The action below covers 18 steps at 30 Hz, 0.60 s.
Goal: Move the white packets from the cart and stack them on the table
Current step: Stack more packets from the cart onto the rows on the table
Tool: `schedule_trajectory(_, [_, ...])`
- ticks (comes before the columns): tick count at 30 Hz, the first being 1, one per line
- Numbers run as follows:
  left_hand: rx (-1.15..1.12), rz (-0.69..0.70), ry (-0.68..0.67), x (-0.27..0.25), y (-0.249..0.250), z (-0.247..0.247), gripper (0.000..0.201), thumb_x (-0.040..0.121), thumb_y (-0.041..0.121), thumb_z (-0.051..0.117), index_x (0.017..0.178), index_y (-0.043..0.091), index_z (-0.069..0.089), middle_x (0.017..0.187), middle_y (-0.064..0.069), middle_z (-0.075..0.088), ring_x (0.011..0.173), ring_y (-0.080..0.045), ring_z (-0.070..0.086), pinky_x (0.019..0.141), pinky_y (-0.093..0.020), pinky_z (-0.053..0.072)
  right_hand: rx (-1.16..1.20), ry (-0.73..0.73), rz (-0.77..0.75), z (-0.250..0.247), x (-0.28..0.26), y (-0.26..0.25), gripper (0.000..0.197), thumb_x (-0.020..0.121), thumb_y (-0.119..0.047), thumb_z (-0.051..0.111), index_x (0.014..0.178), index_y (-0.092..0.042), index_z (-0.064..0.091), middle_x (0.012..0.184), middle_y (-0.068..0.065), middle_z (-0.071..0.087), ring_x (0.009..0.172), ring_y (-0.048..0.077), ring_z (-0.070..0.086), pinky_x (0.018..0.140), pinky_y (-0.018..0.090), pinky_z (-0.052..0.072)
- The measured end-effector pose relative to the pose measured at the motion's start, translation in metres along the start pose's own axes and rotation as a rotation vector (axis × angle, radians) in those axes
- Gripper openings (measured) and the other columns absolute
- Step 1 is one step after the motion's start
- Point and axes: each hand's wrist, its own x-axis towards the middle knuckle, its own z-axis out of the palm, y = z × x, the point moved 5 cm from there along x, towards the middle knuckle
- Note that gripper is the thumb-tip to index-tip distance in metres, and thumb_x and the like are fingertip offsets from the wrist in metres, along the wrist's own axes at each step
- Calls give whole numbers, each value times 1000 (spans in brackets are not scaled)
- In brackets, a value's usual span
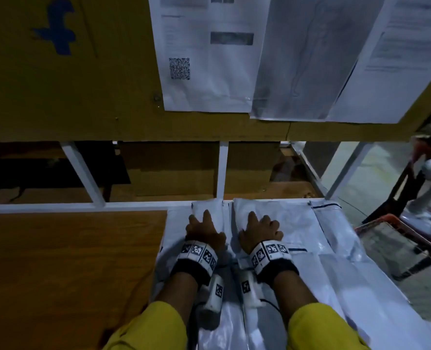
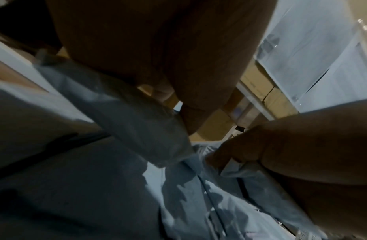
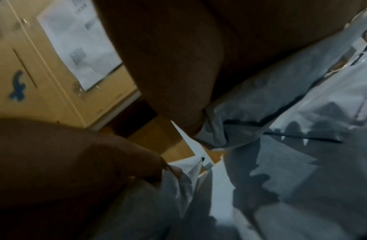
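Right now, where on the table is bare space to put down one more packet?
The wooden table is bare left of the white packets, up to the white frame rail. The right half is crowded: packets overlap there, with the left hand and right hand on them.

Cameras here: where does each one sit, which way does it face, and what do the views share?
Head: worn on the head, facing down at the white packets on the table; both hands, forearms, yellow sleeves show.
Left wrist: under the left hand, facing along its fingers.
Right wrist: under the right hand, likewise.
Shared: packets, the papered board.
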Motion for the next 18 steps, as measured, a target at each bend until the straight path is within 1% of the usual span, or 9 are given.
schedule_trajectory(2, [72, 14, -26, 7, -3, 10, 90, 87, 49, 64, 158, 25, 15, 159, -24, 16, 137, -45, 34, 107, -47, 40, -49, -45, 11, 12, 8, 0, 75, 92, -50, 54, 154, -26, 21, 154, 16, 24, 140, 39, 23, 113, 52, 25])
schedule_trajectory(5, [144, 9, -82, 14, -6, 22, 88, 91, 54, 58, 159, 27, 8, 162, -19, 6, 142, -42, 28, 110, -49, 37, -92, -108, 7, 31, 16, 0, 90, 84, -60, 56, 156, -24, 16, 159, 17, 17, 144, 41, 15, 115, 56, 19])
schedule_trajectory(7, [168, 18, -119, 15, -7, 29, 91, 94, 56, 54, 159, 26, -2, 163, -18, -6, 148, -42, 15, 116, -51, 29, -101, -138, 12, 42, 18, 0, 95, 83, -63, 56, 157, -24, 12, 162, 17, 11, 147, 42, 8, 117, 58, 14])
schedule_trajectory(9, [177, 21, -152, 15, -9, 35, 93, 96, 59, 48, 159, 25, -12, 163, -18, -17, 151, -43, 1, 119, -52, 19, -104, -145, 23, 48, 19, 1, 96, 84, -60, 58, 158, -24, 8, 164, 16, 5, 148, 42, 3, 117, 59, 12])
schedule_trajectory(10, [171, 16, -157, 17, -9, 39, 92, 97, 61, 45, 159, 25, -13, 163, -18, -20, 151, -43, -2, 120, -53, 17, -103, -141, 25, 48, 19, 0, 95, 84, -58, 58, 158, -24, 7, 165, 16, 4, 149, 42, 2, 117, 58, 11])
schedule_trajectory(12, [142, 12, -147, 20, -10, 43, 90, 96, 66, 40, 159, 26, -11, 164, -17, -19, 151, -43, -3, 119, -55, 16, -93, -115, 22, 45, 16, -1, 88, 88, -53, 54, 158, -23, 9, 165, 16, 4, 149, 42, 1, 118, 57, 11])
schedule_trajectory(14, [107, 4, -134, 19, -8, 41, 86, 95, 69, 36, 159, 28, -4, 165, -15, -14, 151, -42, 1, 118, -55, 16, -62, -64, 19, 35, 12, -3, 79, 93, -49, 48, 158, -22, 12, 164, 17, 6, 150, 41, 3, 119, 57, 13])
schedule_trajectory(16, [90, -13, -118, 16, -6, 36, 81, 95, 70, 34, 159, 31, 4, 166, -12, -7, 150, -40, 5, 118, -56, 17, -22, -49, 8, 24, 7, -2, 80, 93, -53, 49, 158, -22, 12, 164, 16, 6, 150, 40, 2, 120, 55, 12])
schedule_trajectory(18, [59, -39, -71, 10, -6, 24, 77, 95, 70, 34, 158, 31, 13, 165, -13, 3, 148, -40, 13, 116, -56, 21, 24, -59, -5, 12, 1, 1, 81, 92, -55, 52, 157, -22, 18, 165, 15, 7, 150, 40, 2, 119, 54, 12])
